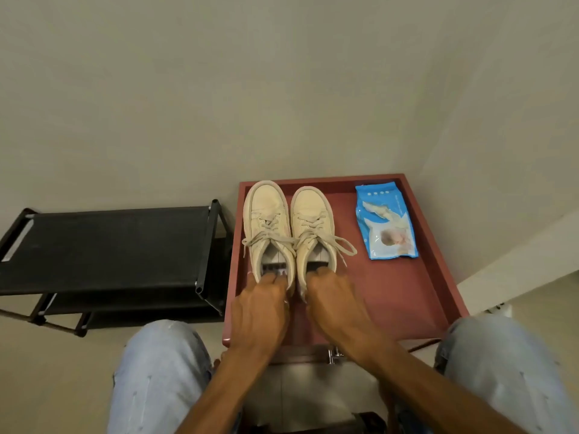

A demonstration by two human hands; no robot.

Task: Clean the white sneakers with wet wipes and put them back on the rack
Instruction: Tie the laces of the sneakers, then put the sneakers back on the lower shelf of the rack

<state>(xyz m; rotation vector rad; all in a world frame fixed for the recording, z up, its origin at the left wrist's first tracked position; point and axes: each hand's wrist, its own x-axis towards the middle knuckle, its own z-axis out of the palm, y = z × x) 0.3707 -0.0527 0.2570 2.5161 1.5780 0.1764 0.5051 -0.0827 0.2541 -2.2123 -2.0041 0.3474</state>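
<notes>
Left hand [260, 305] grips the left sneaker [268, 227] by its heel, right hand [335, 302] grips the right sneaker [315, 230] likewise — both on a red counter [391, 292], wipes pack [387, 220] nearby.

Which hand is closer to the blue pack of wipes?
Right. The right hand holds the sneaker beside the wipes pack; the left hand holds the other sneaker, farther left.

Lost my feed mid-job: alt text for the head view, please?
The left hand grips the heel of the left sneaker and the right hand the heel of the right sneaker, side by side on a red table. A blue wipes pack lies right of them; a black shoe rack stands left.
</notes>
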